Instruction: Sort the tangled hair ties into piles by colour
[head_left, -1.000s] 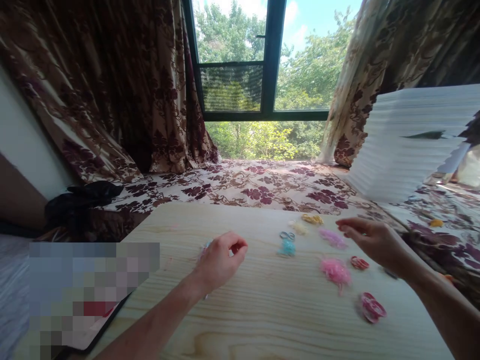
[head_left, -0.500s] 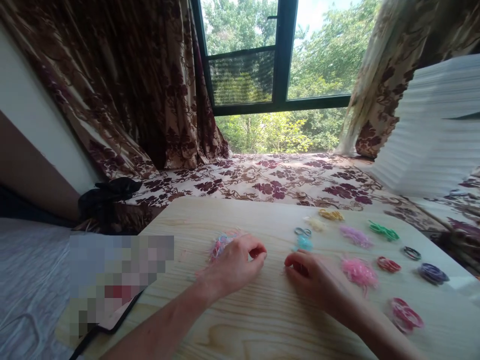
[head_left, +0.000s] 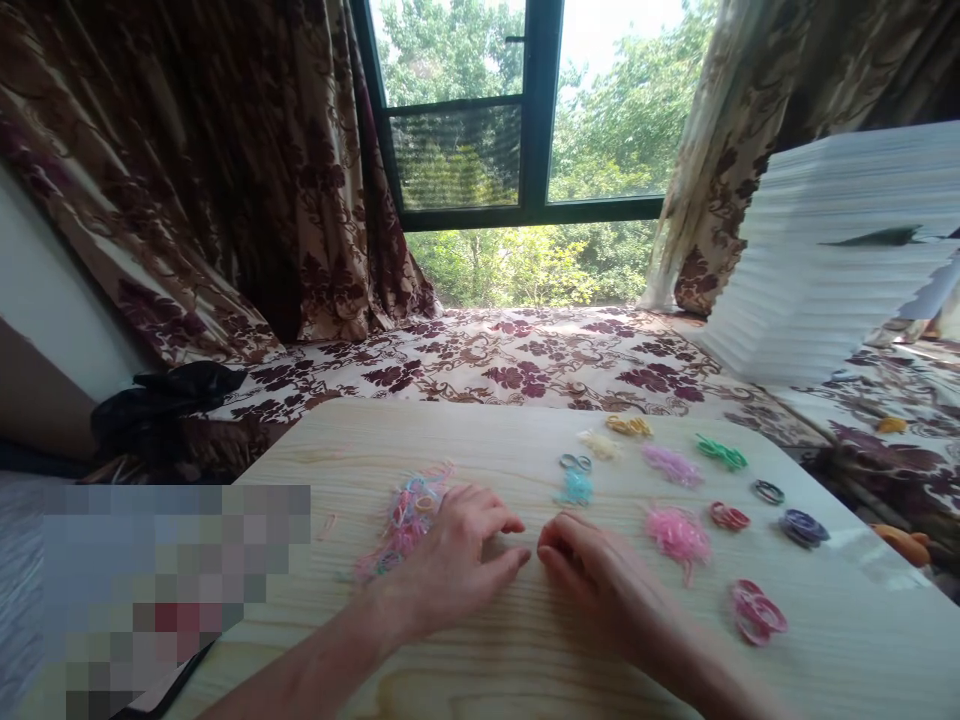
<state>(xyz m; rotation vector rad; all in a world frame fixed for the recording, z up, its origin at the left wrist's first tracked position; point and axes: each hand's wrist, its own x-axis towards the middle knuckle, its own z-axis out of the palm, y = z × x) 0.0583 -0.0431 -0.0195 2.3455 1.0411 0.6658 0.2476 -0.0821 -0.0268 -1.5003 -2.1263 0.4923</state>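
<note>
My left hand [head_left: 461, 550] is over the wooden tabletop, thumb and fingers apart with nothing visible between them. Beside its wrist lies a tangled pile of mixed-colour hair ties [head_left: 412, 510], partly covered by the hand. Close to the left fingertips, my right hand [head_left: 592, 560] has its fingers curled together; whatever they may pinch is hidden. Beyond the right hand sits a small cluster of light-blue hair ties [head_left: 576, 486]. To its right are a heap of pink hair ties [head_left: 679, 532] and a group of red hair ties [head_left: 729, 515].
The pale wooden table [head_left: 465, 670] also carries yellow hair ties [head_left: 628, 426], lilac ties [head_left: 673, 464], green ties [head_left: 721, 452], purple ties [head_left: 803, 527] and dark-pink ties [head_left: 757, 612]. A blurred-out device [head_left: 172, 590] lies at left. Behind are a patterned ledge [head_left: 517, 370] and a window.
My left thumb and fingers have spread from a pinch. The right hand has come nearer to the left one, still curled. The view has turned slightly right.
</note>
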